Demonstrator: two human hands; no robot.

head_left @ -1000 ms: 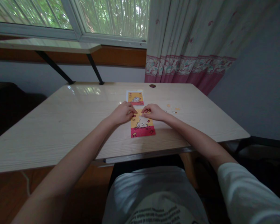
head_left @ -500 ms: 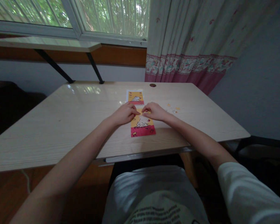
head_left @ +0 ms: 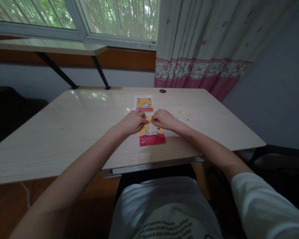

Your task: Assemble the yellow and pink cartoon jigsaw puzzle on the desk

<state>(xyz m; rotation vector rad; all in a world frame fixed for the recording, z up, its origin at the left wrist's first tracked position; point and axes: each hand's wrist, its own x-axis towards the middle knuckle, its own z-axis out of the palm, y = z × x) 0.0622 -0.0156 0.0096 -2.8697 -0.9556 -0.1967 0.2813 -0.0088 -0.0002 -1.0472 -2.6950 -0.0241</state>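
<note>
A yellow and red picture (head_left: 152,139) with a white line-drawn animal lies flat on the table, apparently a small jigsaw puzzle. My left hand (head_left: 134,121) rests over its upper left side, fingers curled and thumb tip pointing inward. From the right, my right hand (head_left: 163,119) reaches over the upper part with fingers pinched together. Both sets of fingertips nearly meet at the picture's upper middle; whatever lies between them is too small or hidden to make out. Just beyond my hands is a matching picture card (head_left: 145,104) with a white border.
Several small loose pieces (head_left: 183,116), yellowish and white, lie right of my right hand. The pale wooden table (head_left: 72,132) has a round cable hole (head_left: 162,91) near its back edge. A raised shelf (head_left: 49,45) on black legs stands at the back left. A curtain (head_left: 189,69) hangs behind.
My right fingers have closed in slightly more at the picture's upper middle. My left hand has barely moved, and the picture and card lie as before.
</note>
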